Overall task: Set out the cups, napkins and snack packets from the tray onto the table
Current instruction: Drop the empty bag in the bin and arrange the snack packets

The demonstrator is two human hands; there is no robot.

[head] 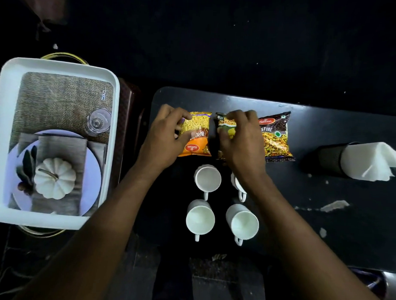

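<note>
Cups (200, 219) upright; packets (196, 134) lengthwise, pointing away.

I see the tray (60, 66) at far left, off the counter (324, 221). On the counter, three snack packets sit in a row at the back: left packet (198, 136), middle packet (224, 128), right packet (276, 137). My left hand (164, 135) is on the left packet, my right hand (240, 140) on the middle one. In front of them four cups form a two-by-two block: back left (207, 178), back right (237, 185) partly under my right arm, front left (200, 217), front right (242, 222). The napkin holder (331, 158) with napkins (369, 160) lies far right.
</note>
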